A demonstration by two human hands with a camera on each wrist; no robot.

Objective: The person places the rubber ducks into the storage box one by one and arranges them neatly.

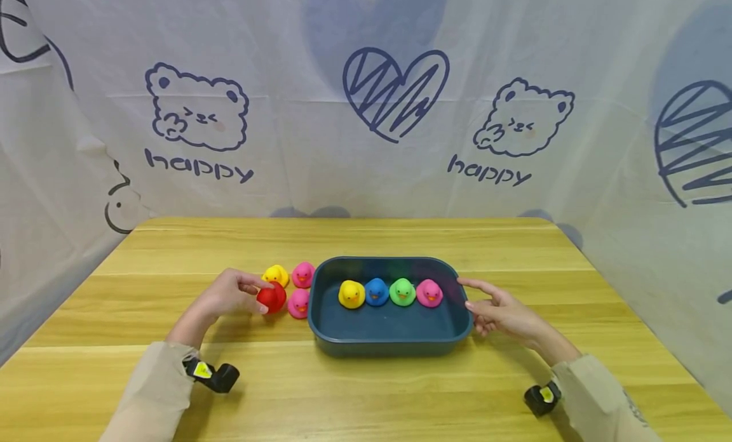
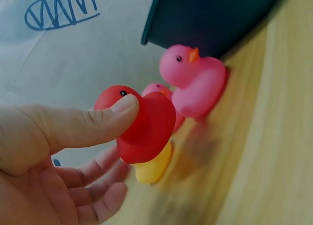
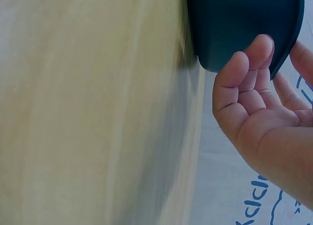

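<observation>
My left hand [image 1: 231, 293] pinches a red rubber duck [image 2: 151, 122] between thumb and fingers, left of a dark blue-green tray [image 1: 389, 348]. In the left wrist view the duck is lifted over the table, its head partly behind the thumb. Close by it stand a yellow duck [image 1: 277, 274] and two pink ducks, one farther back [image 1: 303, 274] and one nearer [image 1: 297, 304]. My right hand [image 1: 506, 314] is at the tray's right end, index fingertip and thumb touching the rim, the other fingers loosely bent below.
Inside the tray, a yellow duck [image 1: 351, 294], a blue duck [image 1: 377, 292], a green duck [image 1: 403, 292] and a pink duck [image 1: 429, 293] stand in a row. The wooden table [image 1: 354, 397] ends at a printed white cloth [image 1: 297, 131] behind.
</observation>
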